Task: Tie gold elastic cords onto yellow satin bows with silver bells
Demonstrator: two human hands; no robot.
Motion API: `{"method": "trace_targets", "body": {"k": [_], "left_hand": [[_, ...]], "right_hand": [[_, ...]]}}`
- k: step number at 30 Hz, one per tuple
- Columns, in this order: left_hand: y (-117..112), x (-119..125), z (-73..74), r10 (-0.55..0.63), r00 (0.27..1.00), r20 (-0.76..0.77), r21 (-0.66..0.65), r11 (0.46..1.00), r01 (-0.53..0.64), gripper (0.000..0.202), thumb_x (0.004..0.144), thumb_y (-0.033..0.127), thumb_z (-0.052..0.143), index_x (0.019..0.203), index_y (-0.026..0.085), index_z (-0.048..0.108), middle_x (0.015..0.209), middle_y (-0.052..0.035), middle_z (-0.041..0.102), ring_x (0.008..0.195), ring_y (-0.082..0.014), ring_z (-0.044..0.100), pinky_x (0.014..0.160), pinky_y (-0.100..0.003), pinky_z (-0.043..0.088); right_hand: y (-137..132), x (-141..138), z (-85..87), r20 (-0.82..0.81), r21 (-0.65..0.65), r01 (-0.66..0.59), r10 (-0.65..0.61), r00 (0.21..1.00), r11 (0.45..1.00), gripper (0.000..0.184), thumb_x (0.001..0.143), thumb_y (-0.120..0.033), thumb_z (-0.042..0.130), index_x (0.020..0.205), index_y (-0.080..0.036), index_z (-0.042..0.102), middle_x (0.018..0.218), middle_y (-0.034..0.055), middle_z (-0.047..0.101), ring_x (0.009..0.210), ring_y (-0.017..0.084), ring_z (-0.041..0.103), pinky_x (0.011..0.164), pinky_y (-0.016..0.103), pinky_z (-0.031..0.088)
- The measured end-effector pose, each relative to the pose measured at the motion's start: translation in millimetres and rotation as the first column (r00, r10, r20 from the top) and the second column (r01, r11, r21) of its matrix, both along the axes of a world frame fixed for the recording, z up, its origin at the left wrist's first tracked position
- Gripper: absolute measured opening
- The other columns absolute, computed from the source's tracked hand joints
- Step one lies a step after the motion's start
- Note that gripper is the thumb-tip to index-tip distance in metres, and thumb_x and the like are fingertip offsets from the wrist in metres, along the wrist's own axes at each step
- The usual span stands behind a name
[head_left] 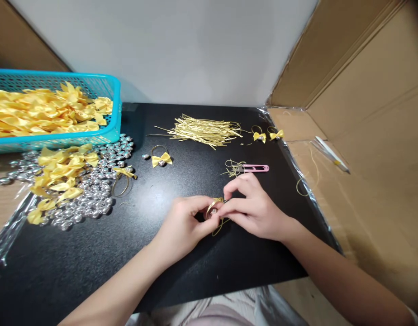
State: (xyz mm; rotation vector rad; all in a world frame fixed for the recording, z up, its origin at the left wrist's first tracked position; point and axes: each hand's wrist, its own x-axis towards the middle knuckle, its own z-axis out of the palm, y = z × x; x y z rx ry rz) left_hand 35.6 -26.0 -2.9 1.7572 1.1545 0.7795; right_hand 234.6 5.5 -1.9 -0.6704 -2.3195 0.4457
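Note:
Over the black tabletop my left hand [186, 222] pinches a gold cord ring [213, 209] with a silver bead and a bit of yellow bow partly showing. Fingers of my right hand [254, 208] are pressed together at the ring's right side, where gold cord ends [216, 230] hang below. What exactly the right fingertips grip is too small to make out. Just beyond the right hand lie pink thread snips [258, 168] with a tangle of gold cord scraps [234, 168]. A finished-looking ring with a yellow bow [161, 159] and silver bead lies farther left.
A blue basket [118, 106] of yellow bows stands at the back left. Before it are loose yellow bows [63, 172] and silver beads [87, 201]. A bundle of gold cords [205, 130] lies at the back, bow rings [259, 136] beside it. A white-handled cutter [331, 154] rests on cardboard at right.

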Motion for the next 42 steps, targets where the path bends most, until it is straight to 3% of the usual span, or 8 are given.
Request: {"method": "trace_targets", "body": {"k": [5,9,13,17,27,33,37,42], "left_hand": [[-0.3,-2.5,-3.3,0.023,0.997,0.074,-0.109,0.994,-0.015,0.013,0.083,0.019,0.061,0.075,0.014,0.069,0.062,0.0019,0.056,0.059,-0.0106,0.047,0.057,-0.02,0.039],[0.1,-3.6,-3.2,0.046,0.984,0.17,-0.228,0.974,-0.006,0.014,0.083,0.023,0.063,0.076,0.013,0.07,0.063,0.0012,0.056,0.06,-0.011,0.047,0.057,-0.021,0.039],[1.2,-4.3,-2.2,0.037,0.966,0.254,-0.365,0.929,0.061,0.014,0.082,0.024,0.067,0.082,0.012,0.073,0.067,-0.0008,0.062,0.062,-0.011,0.048,0.06,-0.022,0.04],[2.2,-5.0,-2.1,0.027,0.953,0.303,-0.456,0.882,0.12,0.014,0.079,0.026,0.071,0.079,0.012,0.073,0.064,0.0009,0.058,0.059,-0.0096,0.045,0.056,-0.021,0.037],[3.3,-5.8,1.0,-0.124,0.98,0.155,-0.413,0.893,0.179,0.021,0.08,0.027,0.064,0.064,0.014,0.059,0.06,0.0043,0.045,0.059,-0.0095,0.036,0.055,-0.023,0.03],[3.2,-7.3,0.1,-0.113,0.982,0.15,-0.417,0.893,0.167,0.023,0.079,0.027,0.064,0.062,0.014,0.055,0.06,0.0049,0.04,0.059,-0.0098,0.034,0.055,-0.024,0.029],[3.7,-5.9,0.3,-0.092,0.974,0.208,-0.437,0.882,0.176,0.021,0.078,0.026,0.065,0.063,0.013,0.056,0.06,0.0052,0.04,0.059,-0.0092,0.034,0.055,-0.023,0.029],[5.4,-4.2,-0.8,-0.04,0.96,0.276,-0.489,0.855,0.176,0.02,0.077,0.028,0.068,0.067,0.012,0.062,0.06,0.0052,0.046,0.057,-0.0077,0.036,0.054,-0.021,0.03]], "right_hand": [[-2.4,-3.0,-1.7,-0.027,-0.064,-0.008,0.006,1.0,0.998,0.013,0.093,-0.015,0.058,0.086,-0.019,0.068,0.092,0.0045,0.06,0.092,0.017,0.051,0.084,0.033,0.045],[-0.4,-2.0,-4.0,-0.063,-0.029,-0.017,0.015,0.998,0.999,0.01,0.092,-0.019,0.061,0.096,-0.021,0.069,0.093,0.0043,0.061,0.092,0.017,0.052,0.087,0.035,0.044],[0.7,0.2,-3.2,-0.013,-0.009,-0.046,0.046,0.999,0.999,0.012,0.092,-0.021,0.061,0.094,-0.024,0.073,0.096,0.0045,0.061,0.096,0.019,0.051,0.089,0.037,0.043],[-0.9,-0.1,-1.2,-0.011,-0.062,-0.066,0.065,0.998,0.996,0.009,0.091,-0.024,0.064,0.089,-0.022,0.073,0.091,0.0039,0.059,0.093,0.018,0.05,0.087,0.036,0.044],[-6.0,-1.1,3.7,0.024,-0.15,-0.094,0.099,0.995,0.984,0.007,0.086,-0.02,0.068,0.08,-0.019,0.065,0.092,0.0037,0.06,0.097,0.018,0.05,0.089,0.036,0.041],[-8.7,-1.3,8.8,0.129,-0.228,-0.103,0.135,0.982,0.968,0.005,0.093,-0.017,0.058,0.088,-0.018,0.06,0.103,0.0064,0.058,0.101,0.018,0.048,0.093,0.037,0.041],[-10.5,-3.3,8.9,0.023,-0.254,-0.108,0.117,0.993,0.961,0.008,0.095,-0.014,0.054,0.088,-0.019,0.057,0.1,0.006,0.056,0.098,0.017,0.048,0.09,0.034,0.044],[-11.3,-4.4,7.0,-0.227,-0.334,-0.138,0.063,0.972,0.932,0.009,0.093,-0.019,0.058,0.084,-0.02,0.056,0.095,0.0035,0.054,0.092,0.016,0.052,0.089,0.034,0.046]]}}
